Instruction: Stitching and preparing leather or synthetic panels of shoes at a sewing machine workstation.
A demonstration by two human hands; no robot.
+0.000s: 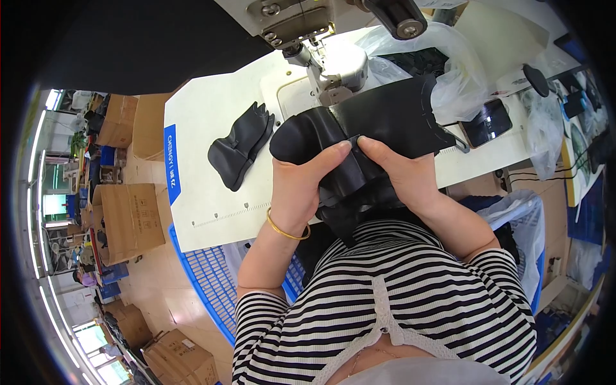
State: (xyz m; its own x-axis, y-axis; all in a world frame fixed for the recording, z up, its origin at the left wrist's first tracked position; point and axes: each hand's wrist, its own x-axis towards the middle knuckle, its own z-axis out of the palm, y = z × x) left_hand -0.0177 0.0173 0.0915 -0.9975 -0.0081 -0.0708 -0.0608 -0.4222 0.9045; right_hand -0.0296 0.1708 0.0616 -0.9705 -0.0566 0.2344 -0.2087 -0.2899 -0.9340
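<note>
A black leather boot upper [388,119] is stretched between my two hands, just in front of the sewing machine [341,69]. My left hand [300,183] grips its rounded left part, with the thumb pressed near a seam in the middle. From the other side my right hand [401,174] grips it, its thumb close to the left one. Most of my fingers are hidden under the leather. Lower folds of black material hang over the table's front edge toward my lap. Left of my hands, a second black leather upper [239,149] lies folded on the white table [199,122].
Clear plastic bags [459,70] with dark pieces lie right of the machine. A phone [486,123] rests at the table's right. Below the table edge is a blue plastic basket [208,282]. Cardboard boxes [131,221] stand on the floor at left.
</note>
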